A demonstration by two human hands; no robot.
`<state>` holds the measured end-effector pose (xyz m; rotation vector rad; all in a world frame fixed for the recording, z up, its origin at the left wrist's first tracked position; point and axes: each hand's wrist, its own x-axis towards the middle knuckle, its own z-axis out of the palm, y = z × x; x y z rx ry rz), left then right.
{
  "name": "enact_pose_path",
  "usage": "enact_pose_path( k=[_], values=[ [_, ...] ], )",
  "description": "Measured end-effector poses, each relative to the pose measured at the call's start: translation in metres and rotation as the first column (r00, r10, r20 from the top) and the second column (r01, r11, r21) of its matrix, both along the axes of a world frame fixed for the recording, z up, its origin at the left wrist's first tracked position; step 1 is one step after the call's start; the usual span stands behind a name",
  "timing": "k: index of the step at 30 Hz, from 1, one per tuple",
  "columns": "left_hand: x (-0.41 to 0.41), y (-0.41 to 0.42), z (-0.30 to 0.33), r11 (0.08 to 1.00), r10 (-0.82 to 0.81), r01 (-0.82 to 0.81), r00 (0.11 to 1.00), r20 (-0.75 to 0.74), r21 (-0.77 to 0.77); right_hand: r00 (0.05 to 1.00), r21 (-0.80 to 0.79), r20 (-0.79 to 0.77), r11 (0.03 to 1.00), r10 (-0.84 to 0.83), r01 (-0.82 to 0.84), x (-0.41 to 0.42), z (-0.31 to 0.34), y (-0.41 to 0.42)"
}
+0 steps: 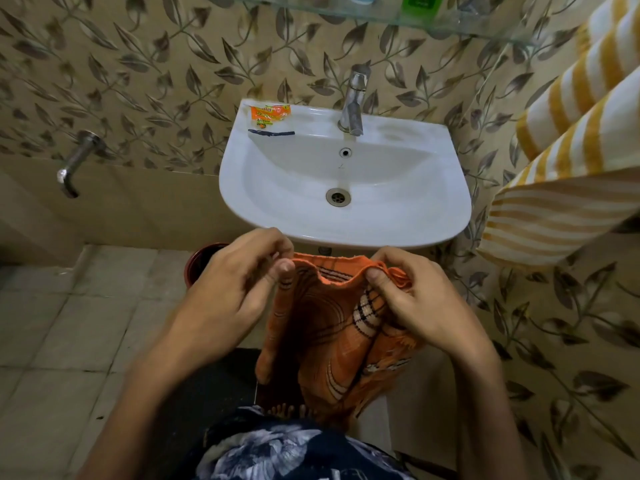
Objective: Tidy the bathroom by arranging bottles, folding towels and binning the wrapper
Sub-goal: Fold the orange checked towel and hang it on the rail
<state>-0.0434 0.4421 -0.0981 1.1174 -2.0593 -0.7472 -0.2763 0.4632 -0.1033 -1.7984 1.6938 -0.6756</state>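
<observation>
So the orange towel (332,341) is hanging in front of the person, just below the front edge of the sink (346,188). It's a worn orange cloth with dark and cream check lines and some curved stripes, fringe showing along the bottom, and it's drooping in loose folds with the top hem sagging between the two hands. The left hand (239,289) is pinching the top left corner between thumb and fingertips, fingers curled in tight on the hem. The right hand (412,299) is gripping the top right corner, thumb pressing on the front, with a bunch of the cloth gathering behind the fingers. An orange wrapper (269,116) is lying on the back left corner of the sink, beside the tap (353,105). A yellow-and-white striped towel (568,140) is hanging at the right, well apart from the hands.
</observation>
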Motion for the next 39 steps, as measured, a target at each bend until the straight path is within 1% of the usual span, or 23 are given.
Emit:
enact_pose_path(
  k=[3,5,7,9,10,11,12,14,17,19,21,24,27,29,31,33,34,36,37,39],
  values=[
    [-0.005,0.003,-0.001,0.998,0.043,-0.04,0.997,-0.059,0.058,0.998,-0.013,0.039,0.999,-0.043,0.043,0.004,-0.006,0.0],
    [-0.006,0.003,-0.004,0.992,0.096,-0.091,0.994,-0.051,0.082,0.992,0.051,0.075,0.994,-0.098,0.094,0.006,-0.011,-0.002],
    [-0.006,0.002,-0.008,0.984,0.157,-0.157,0.988,0.0,0.084,0.956,0.186,0.229,0.972,-0.186,0.145,0.006,-0.013,-0.006],
    [-0.004,0.001,-0.012,0.959,0.267,-0.268,0.963,0.025,0.09,0.884,0.284,0.368,0.94,-0.288,0.188,0.004,-0.013,-0.009],
    [-0.003,0.0,-0.015,0.938,0.328,-0.327,0.945,0.01,0.117,0.861,0.296,0.399,0.933,-0.315,0.204,0.002,-0.012,-0.009],
    [-0.002,-0.001,-0.016,0.914,0.377,-0.366,0.926,-0.033,0.175,0.851,0.295,0.417,0.934,-0.317,0.204,0.001,-0.011,-0.008],
    [-0.001,-0.001,-0.017,0.892,0.405,-0.372,0.91,-0.09,0.255,0.853,0.278,0.426,0.941,-0.301,0.193,0.001,-0.012,-0.008],
    [-0.002,0.0,-0.018,0.862,0.412,-0.326,0.896,-0.163,0.389,0.869,0.213,0.428,0.962,-0.249,0.171,0.001,-0.013,-0.005],
    [-0.008,0.003,-0.018,0.845,0.339,-0.208,0.921,-0.192,0.494,0.901,0.09,0.401,0.986,-0.167,0.143,0.006,-0.009,-0.003],
    [-0.014,0.005,-0.017,0.796,0.302,-0.108,0.923,-0.237,0.596,0.894,0.089,0.415,0.986,-0.166,0.142,0.014,-0.006,-0.003],
    [-0.02,0.008,-0.013,0.733,0.303,-0.014,0.902,-0.308,0.68,0.883,0.101,0.441,0.986,-0.164,0.133,0.024,-0.003,-0.001],
    [-0.028,0.01,-0.006,0.689,0.364,0.039,0.844,-0.392,0.724,0.878,0.098,0.462,0.991,-0.124,0.088,0.037,0.002,0.003],
    [-0.03,0.01,-0.001,0.676,0.468,0.015,0.764,-0.445,0.737,0.886,0.099,0.455,0.993,-0.095,0.056,0.041,0.006,0.006],
    [-0.029,0.009,0.001,0.679,0.539,-0.034,0.7,-0.468,0.733,0.887,0.108,0.444,0.991,-0.124,0.084,0.039,0.007,0.006],
    [-0.025,0.007,0.001,0.688,0.601,-0.111,0.642,-0.476,0.717,0.893,0.11,0.4,0.978,-0.208,0.179,0.031,0.005,0.003],
    [-0.017,0.005,0.003,0.695,0.646,-0.203,0.597,-0.476,0.689,0.884,0.078,0.313,0.937,-0.348,0.341,0.017,-0.001,-0.002],
    [-0.012,0.003,0.003,0.698,0.66,-0.25,0.589,-0.467,0.671,0.866,0.057,0.263,0.903,-0.426,0.427,0.009,-0.004,-0.004],
    [-0.002,-0.001,0.003,0.7,0.667,-0.324,0.616,-0.42,0.636,0.813,0.014,0.184,0.829,-0.552,0.56,-0.004,-0.007,-0.005],
    [0.0,-0.001,0.003,0.702,0.657,-0.334,0.643,-0.393,0.629,0.793,0.001,0.174,0.806,-0.583,0.592,-0.009,-0.008,-0.003],
    [-0.001,-0.001,0.002,0.707,0.615,-0.297,0.706,-0.351,0.642,0.784,0.04,0.213,0.807,-0.583,0.589,-0.008,-0.007,-0.002]
  ],
)
